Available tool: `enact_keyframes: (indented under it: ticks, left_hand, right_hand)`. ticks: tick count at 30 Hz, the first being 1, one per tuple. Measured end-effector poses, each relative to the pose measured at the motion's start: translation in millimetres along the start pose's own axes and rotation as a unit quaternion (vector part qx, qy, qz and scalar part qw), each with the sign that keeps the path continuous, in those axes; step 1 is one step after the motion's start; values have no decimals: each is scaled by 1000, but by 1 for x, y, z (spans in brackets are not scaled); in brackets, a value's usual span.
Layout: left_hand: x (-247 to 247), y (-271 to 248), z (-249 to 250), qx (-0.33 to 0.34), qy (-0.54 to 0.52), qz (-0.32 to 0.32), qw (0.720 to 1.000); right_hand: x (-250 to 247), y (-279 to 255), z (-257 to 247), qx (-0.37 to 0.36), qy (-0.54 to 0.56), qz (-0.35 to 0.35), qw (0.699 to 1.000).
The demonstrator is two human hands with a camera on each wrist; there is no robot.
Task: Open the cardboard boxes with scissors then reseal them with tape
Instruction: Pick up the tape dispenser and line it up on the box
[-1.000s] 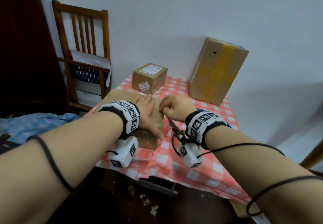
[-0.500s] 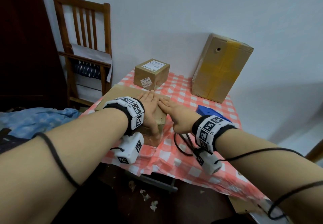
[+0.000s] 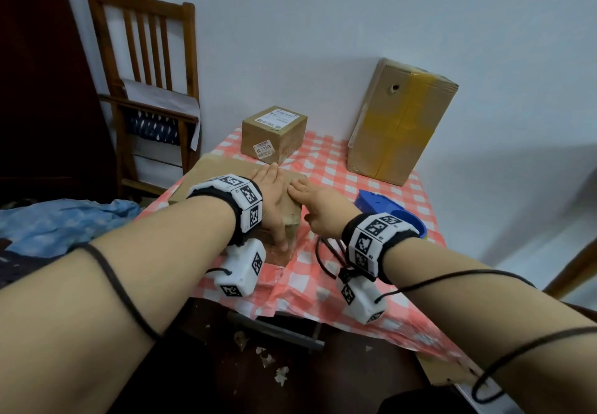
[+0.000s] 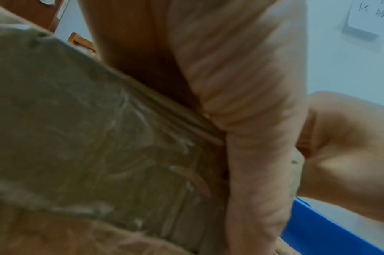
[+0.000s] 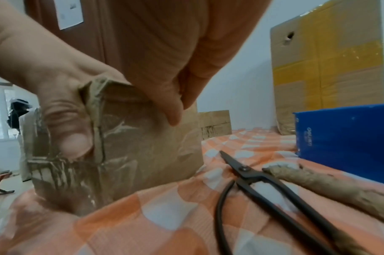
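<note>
Both hands lie flat, unclenched, on the flat box [image 3: 206,174] mid-frame — left hand [image 3: 273,200] thumb down its front, right hand [image 3: 318,203] beside — scissors [image 5: 252,181] released lower right; best pressing the flaps level before taping.

Both forearms reach forward over the desk's near edge, marker bands on the wrists. Left hand [image 3: 273,200] lies flat, fingers straight and together, thumb [image 5: 69,131] pressed down over a box corner. Right hand [image 3: 318,208] sits just beside it, fingers extended, fingertips nearly meeting the left's.
</note>
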State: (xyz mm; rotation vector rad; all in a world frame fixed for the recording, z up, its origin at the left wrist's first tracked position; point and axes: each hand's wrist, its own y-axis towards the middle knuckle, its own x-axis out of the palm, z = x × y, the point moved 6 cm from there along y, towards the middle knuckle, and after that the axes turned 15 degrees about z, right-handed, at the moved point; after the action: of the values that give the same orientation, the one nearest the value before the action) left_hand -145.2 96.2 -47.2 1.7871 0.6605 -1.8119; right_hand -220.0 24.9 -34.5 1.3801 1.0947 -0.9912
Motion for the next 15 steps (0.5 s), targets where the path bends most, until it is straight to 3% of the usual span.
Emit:
enact_keyframes:
  ticks: [2, 4, 6, 8, 10, 12, 15]
  left_hand:
    - [-1, 0, 0, -1, 5, -1, 1000]
    - [-1, -1, -1, 1, 9, 1, 1000]
    - [-2, -1, -1, 4, 5, 7, 1000]
    - [-3, -2, 0, 7, 4, 10, 1000]
    - [-3, -3, 2, 9, 12, 11, 1000]
    - [-3, -3, 1, 10, 18, 10, 1000]
    - [-3, -3, 1, 11, 17, 8, 1000]
  right_hand:
    - [-5, -5, 5, 62, 126, 44, 989]
    - [-9, -8, 18, 192, 288, 142, 927]
    - [-13, -7, 32, 288, 333, 243, 864]
    - [-12, 2, 37, 318, 264, 234, 880]
    - [-3, 11, 34, 330, 197, 155, 910]
    - [9, 20, 31, 342, 198, 107, 912]
    - [10, 25, 31, 353, 201, 108, 907]
